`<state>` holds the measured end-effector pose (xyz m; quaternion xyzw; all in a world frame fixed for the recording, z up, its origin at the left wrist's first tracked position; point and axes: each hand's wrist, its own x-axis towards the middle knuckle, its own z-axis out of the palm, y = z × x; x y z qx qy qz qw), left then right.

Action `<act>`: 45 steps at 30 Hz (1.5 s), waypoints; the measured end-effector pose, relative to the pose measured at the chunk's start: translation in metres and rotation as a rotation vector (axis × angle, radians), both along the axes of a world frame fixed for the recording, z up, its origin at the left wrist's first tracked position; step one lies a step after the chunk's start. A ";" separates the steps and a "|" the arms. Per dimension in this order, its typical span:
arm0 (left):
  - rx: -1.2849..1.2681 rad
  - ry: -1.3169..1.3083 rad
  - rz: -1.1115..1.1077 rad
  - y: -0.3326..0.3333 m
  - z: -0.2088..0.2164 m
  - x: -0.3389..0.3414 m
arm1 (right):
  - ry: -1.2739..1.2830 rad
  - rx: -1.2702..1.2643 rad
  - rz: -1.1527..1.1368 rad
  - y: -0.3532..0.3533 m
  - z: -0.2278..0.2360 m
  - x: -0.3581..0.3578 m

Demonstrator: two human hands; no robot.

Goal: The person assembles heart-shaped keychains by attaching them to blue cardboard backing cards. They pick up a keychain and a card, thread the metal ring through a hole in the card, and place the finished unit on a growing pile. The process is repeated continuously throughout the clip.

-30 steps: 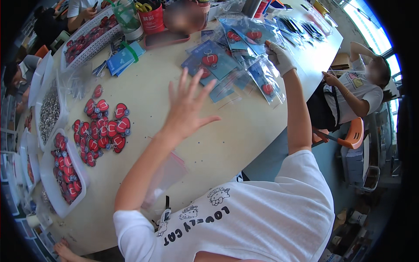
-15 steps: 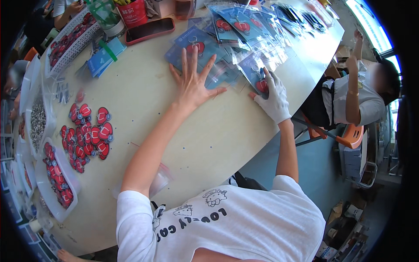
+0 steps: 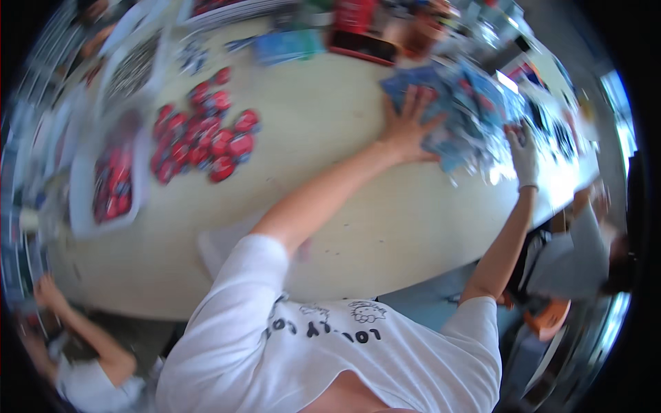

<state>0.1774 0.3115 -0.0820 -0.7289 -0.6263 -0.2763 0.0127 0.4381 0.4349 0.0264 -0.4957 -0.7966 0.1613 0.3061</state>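
My left hand (image 3: pixel 411 131) lies with its fingers spread on the near left side of a heap of clear plastic packets (image 3: pixel 475 113) with blue cards inside. A blurred patch of red shows under its fingertips. At the heap's right edge is my right hand (image 3: pixel 525 157), in a white glove that leaves the fingertips bare. Its fingers are smeared by motion, and whether they grip a packet cannot be made out. On the left part of the table lies a loose group of red slipper-shaped charms (image 3: pixel 206 134).
A white tray of red charms (image 3: pixel 113 182) and a tray of small metal parts (image 3: pixel 134 69) stand at the left. Along the back are blue cards (image 3: pixel 286 47), a phone (image 3: pixel 363 47) and a red container (image 3: pixel 353 15). Other people sit at lower left and right.
The whole view has swung to the right and blurred. The packets look more bunched together, and my right hand has moved to the heap's right edge. My left hand stays spread on the packets.
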 end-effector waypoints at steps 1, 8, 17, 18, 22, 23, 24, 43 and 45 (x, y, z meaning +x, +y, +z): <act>-0.006 -0.005 -0.048 0.002 0.005 0.005 | -0.009 -0.067 0.016 0.044 -0.012 0.013; 0.099 -0.125 -0.115 -0.080 0.060 -0.056 | -0.560 0.055 -0.223 0.103 -0.026 0.012; 0.071 -0.171 0.537 -0.313 0.040 -0.240 | -0.112 0.201 0.799 -0.162 0.029 -0.237; 0.103 -0.145 0.575 -0.320 0.030 -0.247 | -0.159 0.223 0.885 -0.171 0.021 -0.263; 0.170 0.006 0.687 -0.328 0.013 -0.272 | -0.060 0.165 1.111 -0.168 -0.021 -0.382; 0.197 0.053 0.696 -0.322 0.014 -0.280 | 0.016 0.184 1.147 -0.161 -0.035 -0.413; 0.214 0.089 0.714 -0.316 0.011 -0.286 | 0.083 0.190 1.190 -0.156 -0.052 -0.440; 0.210 0.005 0.533 -0.306 0.043 -0.272 | -0.592 0.238 1.346 -0.307 -0.030 -0.310; -0.092 -0.246 0.419 -0.327 0.071 -0.232 | -0.660 0.271 1.271 -0.316 -0.033 -0.300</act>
